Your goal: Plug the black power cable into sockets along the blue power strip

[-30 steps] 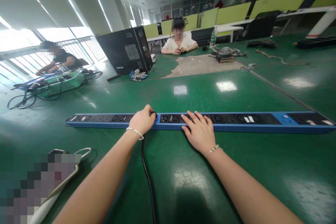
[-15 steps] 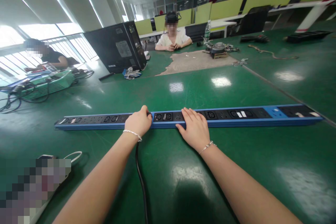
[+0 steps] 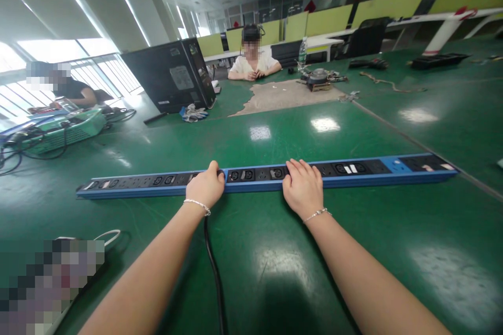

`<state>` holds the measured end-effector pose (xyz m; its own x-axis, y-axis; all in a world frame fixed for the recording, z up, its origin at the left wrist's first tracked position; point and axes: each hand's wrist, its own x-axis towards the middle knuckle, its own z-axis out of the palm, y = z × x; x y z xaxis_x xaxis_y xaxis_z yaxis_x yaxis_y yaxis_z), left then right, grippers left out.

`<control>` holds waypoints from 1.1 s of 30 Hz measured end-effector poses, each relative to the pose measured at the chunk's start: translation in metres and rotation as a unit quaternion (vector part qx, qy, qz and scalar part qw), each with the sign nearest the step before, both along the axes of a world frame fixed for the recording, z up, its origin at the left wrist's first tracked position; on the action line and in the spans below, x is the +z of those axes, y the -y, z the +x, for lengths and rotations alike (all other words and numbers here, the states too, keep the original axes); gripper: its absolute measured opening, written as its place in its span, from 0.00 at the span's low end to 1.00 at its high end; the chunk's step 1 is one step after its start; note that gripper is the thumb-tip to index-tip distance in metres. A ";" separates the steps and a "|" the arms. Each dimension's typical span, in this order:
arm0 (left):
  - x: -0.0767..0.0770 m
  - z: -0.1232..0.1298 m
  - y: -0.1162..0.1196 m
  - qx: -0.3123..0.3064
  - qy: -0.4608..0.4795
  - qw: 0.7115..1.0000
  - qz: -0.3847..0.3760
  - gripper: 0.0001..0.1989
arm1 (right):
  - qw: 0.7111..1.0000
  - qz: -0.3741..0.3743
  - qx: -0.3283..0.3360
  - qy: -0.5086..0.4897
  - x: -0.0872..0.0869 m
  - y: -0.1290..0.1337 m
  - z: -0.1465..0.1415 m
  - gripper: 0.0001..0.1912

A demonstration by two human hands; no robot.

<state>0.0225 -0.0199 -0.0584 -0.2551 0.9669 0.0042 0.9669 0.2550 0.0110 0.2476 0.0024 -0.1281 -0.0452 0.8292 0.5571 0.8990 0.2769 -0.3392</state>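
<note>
A long blue power strip [image 3: 251, 186] with black sockets on its top lies crosswise on the green table. My left hand [image 3: 204, 188] is closed around a plug at the strip's middle, mostly hidden by the fingers. From under that hand a black power cord [image 3: 215, 272] runs down towards the near edge of the view. My right hand [image 3: 304, 187] grips the strip just right of the middle, fingers bent over its top and thumb at the near side.
At lower left lies a blurred-out object [image 3: 51, 288] with a white loop. A green basket [image 3: 74, 131] with cables stands at far left. Beyond the strip are a black computer case [image 3: 168, 76], gloves [image 3: 193, 113] and a bottle [image 3: 302, 55]. Two people sit farther back.
My right hand has slid a little to the right along the strip, and its fingers have closed more around it. My left hand stays at the same spot on the strip.
</note>
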 end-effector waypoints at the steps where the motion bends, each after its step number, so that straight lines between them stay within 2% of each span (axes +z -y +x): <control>1: 0.000 0.000 0.000 0.001 0.002 1.000 0.001 0.15 | 1.000 0.002 -0.001 0.002 -0.001 -0.001 0.000 0.22; 8: -0.004 -0.002 0.000 0.005 0.016 0.999 0.029 0.15 | 1.000 0.007 -0.018 0.019 -0.003 -0.003 -0.003 0.22; 12: -0.004 0.002 0.005 0.033 0.029 0.998 0.045 0.15 | 0.999 0.003 -0.025 0.033 -0.002 -0.003 -0.004 0.22; 14: 0.006 0.002 0.009 0.064 0.038 0.994 0.075 0.16 | 0.999 -0.003 -0.029 0.039 -0.002 -0.003 -0.004 0.22; 17: 0.034 -0.002 0.012 0.090 0.063 0.977 0.183 0.16 | 0.999 -0.004 -0.030 0.031 -0.003 -0.004 -0.005 0.22; 19: 0.051 -0.002 0.009 0.042 0.100 0.969 0.223 0.15 | 0.999 0.001 -0.028 0.017 -0.003 -0.004 -0.006 0.22; 21: 0.057 0.004 0.003 -0.007 0.153 0.973 0.175 0.13 | 1.000 0.004 -0.028 0.010 -0.003 -0.004 -0.006 0.22; 23: 0.052 0.016 -0.007 -0.034 0.192 0.975 0.111 0.11 | 0.999 0.002 -0.031 0.011 -0.003 -0.004 -0.006 0.21; 27: 0.025 0.049 -0.025 -0.082 0.231 0.969 0.018 0.08 | 0.999 0.001 -0.031 0.016 -0.002 -0.003 -0.006 0.21; 30: 0.014 0.065 -0.035 -0.088 0.224 0.971 -0.011 0.09 | 0.999 -0.002 -0.028 0.015 -0.001 -0.003 -0.006 0.21; 33: 0.012 0.071 -0.041 -0.092 0.189 0.978 -0.014 0.10 | 0.999 -0.012 -0.032 0.017 0.000 -0.002 -0.006 0.21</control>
<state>0.0939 0.0212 -0.0461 -0.0561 0.9949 -0.0839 0.9249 0.0834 0.3711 0.2412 0.0049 -0.1283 -0.0101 0.8440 0.5362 0.9257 0.2106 -0.3141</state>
